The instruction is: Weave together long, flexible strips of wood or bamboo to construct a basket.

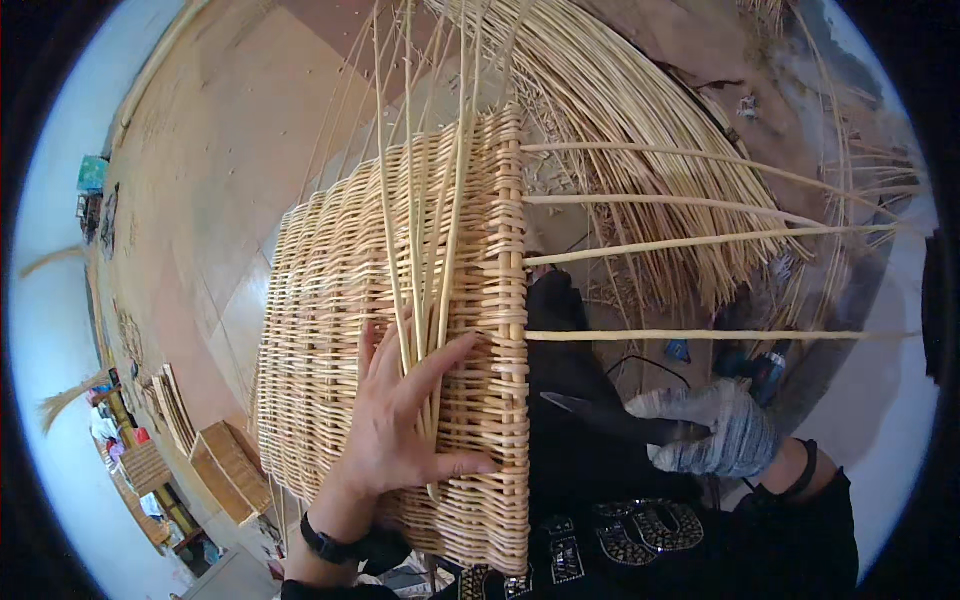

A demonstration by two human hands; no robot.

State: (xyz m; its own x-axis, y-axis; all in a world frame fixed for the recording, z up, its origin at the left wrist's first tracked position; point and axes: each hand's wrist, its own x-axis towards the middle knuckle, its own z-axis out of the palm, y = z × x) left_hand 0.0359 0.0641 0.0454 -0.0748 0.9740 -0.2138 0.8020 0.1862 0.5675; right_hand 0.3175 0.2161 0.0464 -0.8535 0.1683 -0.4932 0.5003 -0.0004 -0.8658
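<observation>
A woven wicker panel point(330, 290) stands in front of me, with a braided border point(512, 300) along its right edge. My left hand point(395, 410) lies on it with bare, spread fingers, over several loose willow rods point(425, 250) that fan upward across the weave. The rods' lower ends come out below the palm. Right of the panel, my right hand point(725, 430), in a grey knitted glove, is closed round a dark-handled knife point(580, 408). The knife's pointed tip faces left, toward the border, apart from it. Several single rods point(700, 248) stick out rightward from the border.
A large bundle of long rods point(640, 130) lies on the floor at the upper right. A drill-like power tool point(768, 372) is near my right hand. An open wicker box point(228, 470) and a cluttered shelf point(160, 500) stand at the lower left.
</observation>
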